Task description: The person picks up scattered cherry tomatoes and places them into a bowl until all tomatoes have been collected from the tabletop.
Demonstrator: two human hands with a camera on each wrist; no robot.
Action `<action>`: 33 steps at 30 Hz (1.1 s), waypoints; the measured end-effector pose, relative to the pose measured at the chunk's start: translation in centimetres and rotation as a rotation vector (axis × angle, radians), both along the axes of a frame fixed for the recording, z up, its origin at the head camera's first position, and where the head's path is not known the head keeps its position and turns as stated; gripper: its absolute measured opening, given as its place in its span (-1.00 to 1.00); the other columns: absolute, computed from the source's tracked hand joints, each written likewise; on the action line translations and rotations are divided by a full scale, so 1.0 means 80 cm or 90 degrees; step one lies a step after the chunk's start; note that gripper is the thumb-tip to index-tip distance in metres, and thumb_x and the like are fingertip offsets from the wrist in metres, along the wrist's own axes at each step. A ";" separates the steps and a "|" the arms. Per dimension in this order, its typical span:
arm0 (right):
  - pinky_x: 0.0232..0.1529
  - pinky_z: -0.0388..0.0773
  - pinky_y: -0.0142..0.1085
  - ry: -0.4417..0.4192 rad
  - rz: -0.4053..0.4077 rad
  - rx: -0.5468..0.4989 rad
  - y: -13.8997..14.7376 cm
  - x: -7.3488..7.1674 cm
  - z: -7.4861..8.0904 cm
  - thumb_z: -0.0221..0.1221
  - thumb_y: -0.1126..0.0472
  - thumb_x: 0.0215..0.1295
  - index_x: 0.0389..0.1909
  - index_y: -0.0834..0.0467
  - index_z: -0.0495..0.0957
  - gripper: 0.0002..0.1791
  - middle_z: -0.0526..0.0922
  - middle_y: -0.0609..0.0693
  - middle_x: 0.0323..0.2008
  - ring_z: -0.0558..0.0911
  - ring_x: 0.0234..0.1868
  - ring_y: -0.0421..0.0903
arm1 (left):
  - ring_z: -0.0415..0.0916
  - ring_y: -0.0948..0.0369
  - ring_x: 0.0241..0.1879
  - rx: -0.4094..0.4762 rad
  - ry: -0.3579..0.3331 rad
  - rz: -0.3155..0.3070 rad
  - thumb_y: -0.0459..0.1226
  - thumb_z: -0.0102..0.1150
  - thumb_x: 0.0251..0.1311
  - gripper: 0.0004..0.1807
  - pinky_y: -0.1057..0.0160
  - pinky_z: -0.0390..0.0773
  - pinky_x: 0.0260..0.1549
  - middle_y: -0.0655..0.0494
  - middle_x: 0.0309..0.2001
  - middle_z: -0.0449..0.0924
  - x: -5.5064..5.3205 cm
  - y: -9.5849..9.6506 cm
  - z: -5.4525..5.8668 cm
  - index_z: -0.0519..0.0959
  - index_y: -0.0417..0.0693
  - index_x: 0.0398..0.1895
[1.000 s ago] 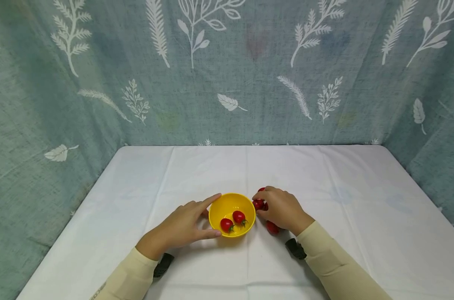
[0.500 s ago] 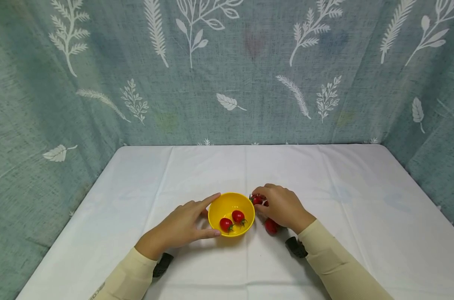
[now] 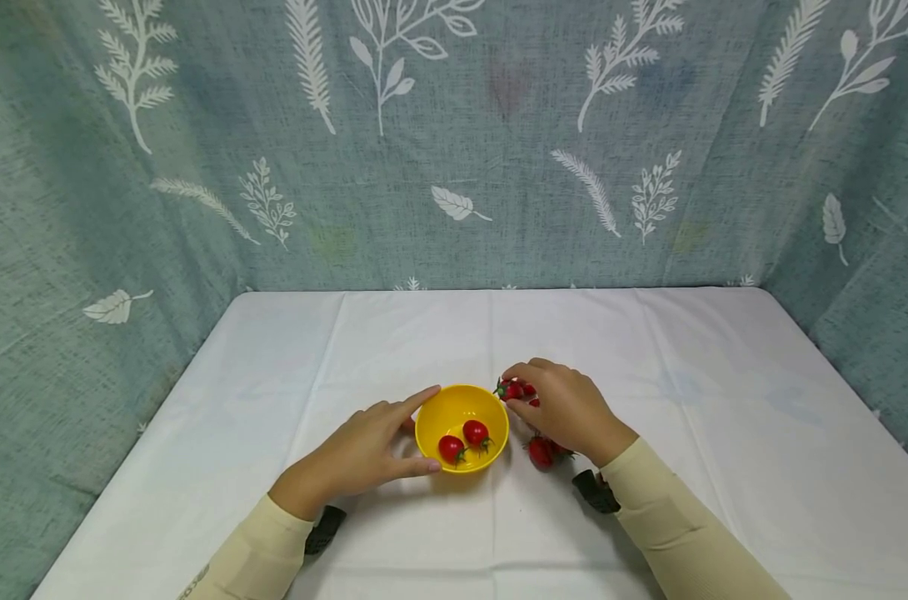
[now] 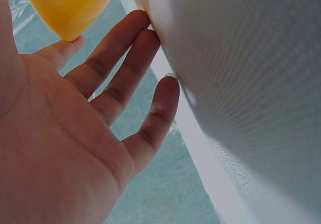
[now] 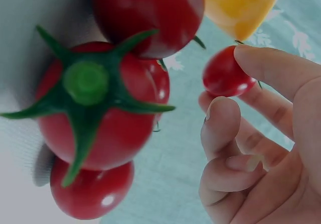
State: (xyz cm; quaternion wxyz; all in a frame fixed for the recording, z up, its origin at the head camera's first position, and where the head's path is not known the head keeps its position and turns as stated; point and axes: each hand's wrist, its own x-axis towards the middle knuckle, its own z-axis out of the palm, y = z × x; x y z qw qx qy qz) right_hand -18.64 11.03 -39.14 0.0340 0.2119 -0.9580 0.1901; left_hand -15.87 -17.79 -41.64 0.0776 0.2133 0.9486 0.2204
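My left hand (image 3: 364,446) reaches round the left side of a yellow bowl (image 3: 454,408), with straight index finger and thumb touching its rim. In the left wrist view, the other fingers (image 4: 125,78) stretch out against the white cloth. Two red cherry tomatoes (image 3: 451,449) with green stems lie inside the bowl. Just right of the rim, my right hand (image 3: 570,408) pinches a cherry tomato (image 5: 228,76) between thumb and fingers, its stem pointing toward the bowl. More cherry tomatoes (image 5: 95,113) rest on the cloth by that hand, partly covered by it in the head view.
A white cloth (image 3: 394,333) covers the table. Patterned grey-green curtains (image 3: 499,167) hang behind it and at both sides. Black wrist-worn devices (image 3: 324,530) show beneath both sleeves.
My right hand has shifted slightly farther back, carrying the pinched cherry tomato along the bowl's right rim. More of the loose tomatoes below it now show. My left hand has stayed at the bowl.
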 end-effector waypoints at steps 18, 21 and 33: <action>-0.31 0.54 -0.34 0.039 0.027 -0.024 -0.009 0.010 0.008 0.38 0.03 0.24 0.05 -0.06 0.65 -0.64 0.67 -0.10 -0.18 0.53 -0.34 -0.21 | 0.45 0.26 -0.06 0.007 0.001 0.000 0.39 0.32 -0.06 0.06 0.06 0.50 0.04 0.34 -0.14 0.66 0.001 -0.001 0.000 0.11 0.50 0.55; -0.38 0.47 -0.39 0.050 0.035 -0.031 -0.011 0.011 0.008 0.38 0.03 0.23 0.04 -0.06 0.65 -0.65 0.65 -0.10 -0.25 0.48 -0.37 -0.23 | 0.44 0.26 -0.06 0.005 -0.005 0.007 0.39 0.33 -0.06 0.05 0.07 0.51 0.03 0.34 -0.14 0.66 0.001 0.000 0.000 0.11 0.52 0.54; -0.15 0.67 -0.21 0.068 0.073 -0.047 -0.021 0.019 0.004 0.41 0.05 0.21 0.02 -0.01 0.68 -0.64 0.69 -0.11 -0.08 0.70 -0.21 -0.11 | 0.46 0.24 -0.07 0.007 0.010 -0.005 0.38 0.32 -0.03 0.04 0.05 0.51 0.01 0.34 -0.15 0.65 0.001 0.000 0.000 0.13 0.46 0.55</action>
